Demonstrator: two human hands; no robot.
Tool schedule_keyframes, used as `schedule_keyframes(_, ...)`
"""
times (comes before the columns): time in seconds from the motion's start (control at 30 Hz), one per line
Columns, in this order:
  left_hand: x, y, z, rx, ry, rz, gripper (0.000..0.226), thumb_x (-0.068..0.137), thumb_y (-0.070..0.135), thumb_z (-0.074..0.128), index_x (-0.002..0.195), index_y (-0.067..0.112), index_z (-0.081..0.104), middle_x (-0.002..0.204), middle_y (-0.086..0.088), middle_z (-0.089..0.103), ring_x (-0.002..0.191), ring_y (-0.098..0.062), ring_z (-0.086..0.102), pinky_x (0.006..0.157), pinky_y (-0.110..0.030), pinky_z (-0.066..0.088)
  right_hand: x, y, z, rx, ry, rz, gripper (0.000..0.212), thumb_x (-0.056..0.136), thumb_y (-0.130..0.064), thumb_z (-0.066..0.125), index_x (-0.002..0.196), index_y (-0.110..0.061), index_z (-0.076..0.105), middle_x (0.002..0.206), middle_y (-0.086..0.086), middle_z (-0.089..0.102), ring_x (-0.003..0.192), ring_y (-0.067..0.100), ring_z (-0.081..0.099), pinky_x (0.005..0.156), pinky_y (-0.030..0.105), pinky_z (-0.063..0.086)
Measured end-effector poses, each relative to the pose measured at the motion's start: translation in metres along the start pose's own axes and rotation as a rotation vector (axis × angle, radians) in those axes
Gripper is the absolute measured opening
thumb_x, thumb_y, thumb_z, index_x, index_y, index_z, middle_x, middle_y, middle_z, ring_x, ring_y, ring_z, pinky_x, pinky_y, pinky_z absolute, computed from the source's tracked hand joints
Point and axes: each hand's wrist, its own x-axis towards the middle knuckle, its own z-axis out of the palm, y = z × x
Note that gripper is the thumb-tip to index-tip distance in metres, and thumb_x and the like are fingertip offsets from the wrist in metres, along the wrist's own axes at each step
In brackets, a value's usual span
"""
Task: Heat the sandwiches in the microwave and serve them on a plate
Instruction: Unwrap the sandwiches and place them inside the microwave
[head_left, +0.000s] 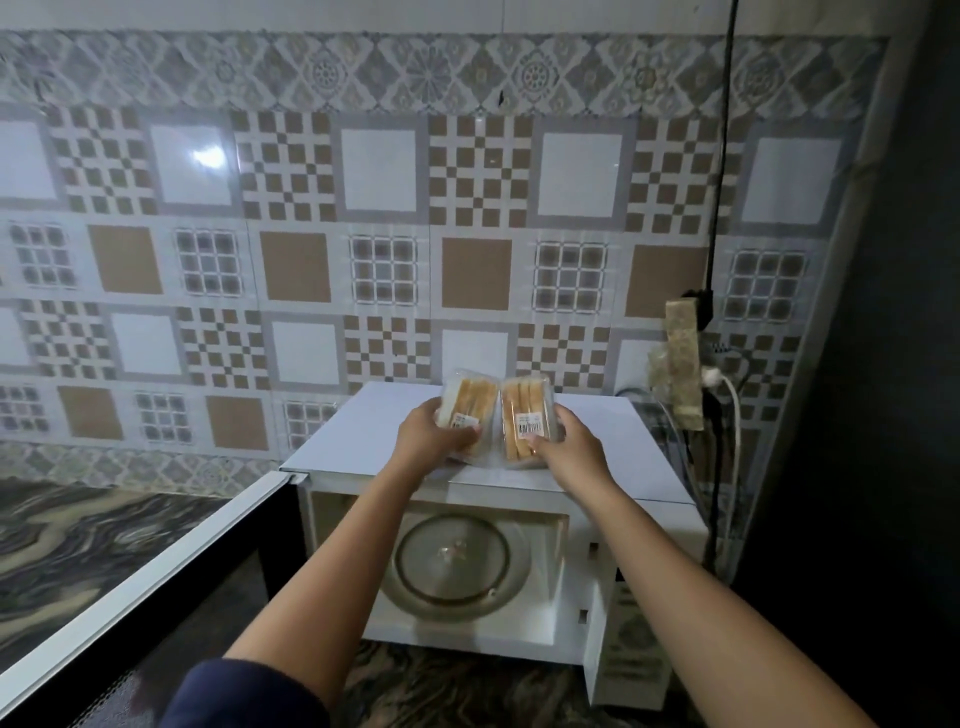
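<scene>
Standing open at the far left, the microwave door (156, 571) reaches out over the marbled counter (78, 545), so the cavity is ready to load. Next along, the left hand (431, 431) grips the left sandwich pack (470, 402) by its near end, thumb on top beside the label and fingers curled round the edge. Touching it on the right is the right sandwich pack (524, 415), which the right hand (569, 447) holds the same way, thumb pressed near the barcode sticker. Both packs are over the white microwave top (363, 431), towards its back; whether they rest on it or are just lifted off, I cannot tell. Below the arms, the glass turntable (452, 561) sits bare inside the cavity. Further right, a power strip (683, 358) hangs on the tiled wall with cables trailing down.

The packs look like thin clear plastic shells around sliced bread, so I judge them light, a little slippery and easily crushed: the shell will flex and the bread inside will dent under a hard squeeze. The best hold is probably across the stiffer rim or the short ends, thumb above and fingers beneath, with gentle pressure only and each pack kept level so the slices stay stacked. One pack per hand suits the low weight. No plate is in view.
</scene>
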Motion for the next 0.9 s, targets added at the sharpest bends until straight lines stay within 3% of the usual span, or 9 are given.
schedule_keyframes(0.1, -0.005, -0.002, -0.005, -0.094, -0.006, -0.068, 0.048, 0.077, 0.019, 0.074, 0.120, 0.009, 0.055, 0.108, -0.011, 0.067, 0.091, -0.026, 0.068, 0.079, -0.040, 0.058, -0.005, -0.005, -0.005, 0.046, 0.043, -0.005, 0.049, 0.091, -0.011, 0.058, 0.137, -0.016, 0.044, 0.131, 0.007, 0.056, 0.115, 0.024, 0.056, 0.087, 0.029, 0.049)
schedule_keyframes(0.23, -0.018, -0.003, -0.008, -0.188, -0.032, -0.104, 0.050, 0.077, 0.018, 0.075, 0.121, 0.007, 0.054, 0.110, -0.013, 0.066, 0.093, -0.027, 0.068, 0.084, -0.043, 0.057, -0.019, -0.010, -0.007, 0.235, 0.076, 0.061, 0.049, 0.089, -0.002, 0.056, 0.136, -0.015, 0.047, 0.132, 0.008, 0.054, 0.103, 0.029, 0.063, 0.069, 0.033, 0.060)
schedule_keyframes(0.37, -0.032, -0.004, -0.008, -0.285, -0.019, -0.115, 0.069, 0.073, 0.016, 0.078, 0.133, 0.005, 0.045, 0.119, -0.014, 0.063, 0.096, -0.026, 0.067, 0.082, -0.038, 0.057, -0.036, -0.008, -0.003, 0.451, 0.101, 0.129, 0.041, 0.089, -0.002, 0.058, 0.128, -0.013, 0.054, 0.127, 0.009, 0.058, 0.099, 0.030, 0.065, 0.072, 0.037, 0.059)
schedule_keyframes(0.47, -0.047, -0.009, -0.008, -0.301, 0.000, -0.094, 0.074, 0.075, 0.015, 0.076, 0.138, 0.010, 0.039, 0.131, -0.004, 0.052, 0.107, -0.028, 0.062, 0.089, -0.036, 0.054, -0.054, -0.004, -0.003, 0.570, 0.117, 0.151, 0.037, 0.090, -0.004, 0.057, 0.125, -0.013, 0.056, 0.121, 0.008, 0.062, 0.099, 0.027, 0.066, 0.075, 0.035, 0.058)
schedule_keyframes(0.6, -0.075, -0.021, -0.009, -0.426, -0.037, -0.032, 0.071, 0.074, 0.020, 0.077, 0.136, 0.017, 0.044, 0.131, -0.007, 0.057, 0.105, -0.023, 0.064, 0.093, -0.041, 0.052, -0.091, 0.002, -0.001, 0.646, 0.143, 0.107, 0.042, 0.090, -0.004, 0.056, 0.131, -0.013, 0.051, 0.119, 0.006, 0.064, 0.098, 0.023, 0.067, 0.076, 0.031, 0.057)
schedule_keyframes(0.7, -0.105, -0.023, -0.014, -0.463, -0.016, -0.015, 0.079, 0.072, 0.024, 0.078, 0.140, 0.019, 0.037, 0.135, -0.003, 0.053, 0.112, -0.019, 0.059, 0.100, -0.042, 0.047, -0.119, 0.008, 0.002, 0.701, 0.220, 0.098, 0.049, 0.089, -0.003, 0.058, 0.135, -0.014, 0.047, 0.121, 0.005, 0.064, 0.097, 0.023, 0.067, 0.068, 0.024, 0.058)
schedule_keyframes(0.8, -0.133, -0.033, -0.020, -0.490, -0.057, 0.010, 0.078, 0.070, 0.023, 0.079, 0.138, 0.015, 0.042, 0.127, -0.008, 0.061, 0.105, -0.019, 0.065, 0.093, -0.040, 0.053, -0.149, 0.018, 0.007, 0.704, 0.285, 0.075, 0.055, 0.086, -0.006, 0.063, 0.137, -0.018, 0.046, 0.128, 0.001, 0.058, 0.101, 0.027, 0.066, 0.061, 0.019, 0.057)
schedule_keyframes(0.9, -0.159, -0.054, -0.025, -0.477, -0.071, 0.020, 0.067, 0.076, 0.014, 0.074, 0.136, 0.011, 0.045, 0.122, -0.010, 0.063, 0.098, -0.015, 0.068, 0.083, -0.030, 0.057, -0.182, 0.028, 0.016, 0.733, 0.301, 0.076, 0.054, 0.085, -0.008, 0.065, 0.135, -0.021, 0.048, 0.127, 0.001, 0.060, 0.101, 0.026, 0.066, 0.070, 0.026, 0.059)
